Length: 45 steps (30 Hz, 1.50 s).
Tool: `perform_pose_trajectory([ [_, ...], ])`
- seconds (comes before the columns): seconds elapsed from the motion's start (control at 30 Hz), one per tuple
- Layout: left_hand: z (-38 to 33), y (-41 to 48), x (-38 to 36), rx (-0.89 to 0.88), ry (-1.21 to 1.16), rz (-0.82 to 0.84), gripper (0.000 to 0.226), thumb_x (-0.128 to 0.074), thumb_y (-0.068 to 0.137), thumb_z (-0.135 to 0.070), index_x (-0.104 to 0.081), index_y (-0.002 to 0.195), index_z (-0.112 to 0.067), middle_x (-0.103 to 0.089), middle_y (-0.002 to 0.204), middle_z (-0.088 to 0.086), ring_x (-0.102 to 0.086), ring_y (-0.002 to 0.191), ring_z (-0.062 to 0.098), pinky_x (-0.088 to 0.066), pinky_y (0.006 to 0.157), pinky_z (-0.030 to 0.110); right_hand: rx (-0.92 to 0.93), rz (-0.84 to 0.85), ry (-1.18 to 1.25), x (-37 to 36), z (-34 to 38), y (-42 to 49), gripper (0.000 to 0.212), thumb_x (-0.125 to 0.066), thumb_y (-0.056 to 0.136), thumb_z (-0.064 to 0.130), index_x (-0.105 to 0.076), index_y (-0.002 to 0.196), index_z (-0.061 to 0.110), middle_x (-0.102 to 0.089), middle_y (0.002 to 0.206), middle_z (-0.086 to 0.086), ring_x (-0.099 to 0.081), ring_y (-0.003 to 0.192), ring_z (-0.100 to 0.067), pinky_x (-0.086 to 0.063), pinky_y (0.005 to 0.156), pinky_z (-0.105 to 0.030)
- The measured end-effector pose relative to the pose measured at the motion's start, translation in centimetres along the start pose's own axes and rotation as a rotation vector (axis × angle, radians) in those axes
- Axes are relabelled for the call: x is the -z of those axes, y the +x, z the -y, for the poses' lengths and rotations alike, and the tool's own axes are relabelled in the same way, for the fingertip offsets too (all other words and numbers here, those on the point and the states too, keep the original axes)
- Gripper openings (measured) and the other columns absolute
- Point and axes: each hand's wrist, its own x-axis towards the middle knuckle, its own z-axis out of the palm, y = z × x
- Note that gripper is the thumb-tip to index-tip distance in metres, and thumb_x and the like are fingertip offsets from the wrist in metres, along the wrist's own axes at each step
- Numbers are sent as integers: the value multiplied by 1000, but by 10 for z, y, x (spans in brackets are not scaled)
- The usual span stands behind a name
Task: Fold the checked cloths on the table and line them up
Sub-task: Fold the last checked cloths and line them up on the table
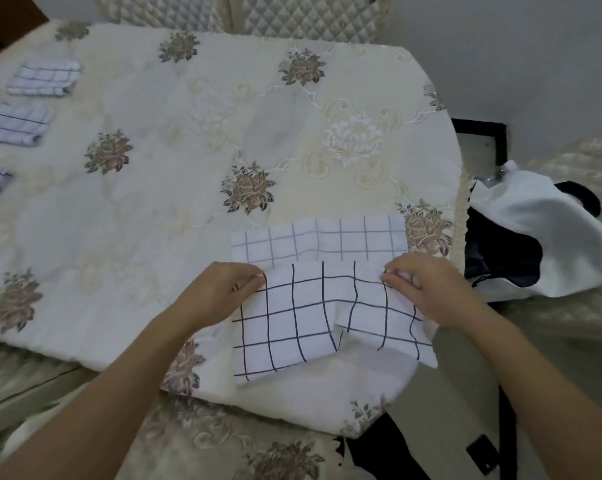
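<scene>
The checked cloth (327,317) lies at the near right edge of the worktop (188,133). The left hand (223,289) and right hand (427,289) each pinch a corner of its upper layer, fingers (391,277) closed on fabric. Best carry both corners level to the far hem (the middle puckers), then smooth. Three folded cloths (15,124) line the left. The bag (541,237) alongside: contents unseen

Soft, flat light all over, on the dim side with a cool grey cast, and no hard shadows anywhere. No glare on the desk (188,161) either. In the centre, the checked cloth (327,317) shows crisp grid lines. Out at the left edge the folded cloths (43,79) go smeary, and the desk's far rim bows with the wide-angle stretch.
</scene>
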Motion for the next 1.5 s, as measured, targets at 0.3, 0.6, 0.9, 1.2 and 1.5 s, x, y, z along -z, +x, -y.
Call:
perform_pose_trajectory([
  [0.3,23,74,5,114,156,-66,30,-51,101,-24,-56,76,-9,-54,78,5,-52,71,24,-44,66,37,-90,150,-190,1,-34,106,20,-56,97,40,-67,93,23,-52,81,15,-54,84,-18,-41,71,-33],
  [0.6,35,96,-10,171,167,-323,17,-61,94,-20,-65,93,-3,-58,94,12,-57,84,31,-49,67,41,-112,-11,-197,-14,-54,126,20,-68,91,35,-69,94,16,-48,85,6,-49,78,-19,-43,68,-34],
  [0.9,13,36,-22,138,157,-512,39,-65,92,-25,-55,126,-11,-49,127,10,-50,109,29,-46,88,43,-83,-172,-221,-6,-47,87,41,-66,92,32,-60,128,14,-53,114,-9,-55,98,-31,-50,84,-43],
  [1.2,19,-74,-62,297,-235,-410,43,-61,92,-33,-54,131,-16,-52,120,0,-58,99,10,-49,81,28,-284,-188,117,-21,-36,-48,44,-48,98,51,-59,128,21,-54,116,10,-56,110,-10,-52,90,-42],
  [1.5,14,-85,-81,383,-436,-370,43,-73,88,-24,-55,127,-19,-61,99,-5,-60,85,10,-46,71,21,-416,-251,391,-52,-12,-102,51,-70,79,46,-57,127,36,-61,113,12,-59,106,-11,-50,92,-35],
])
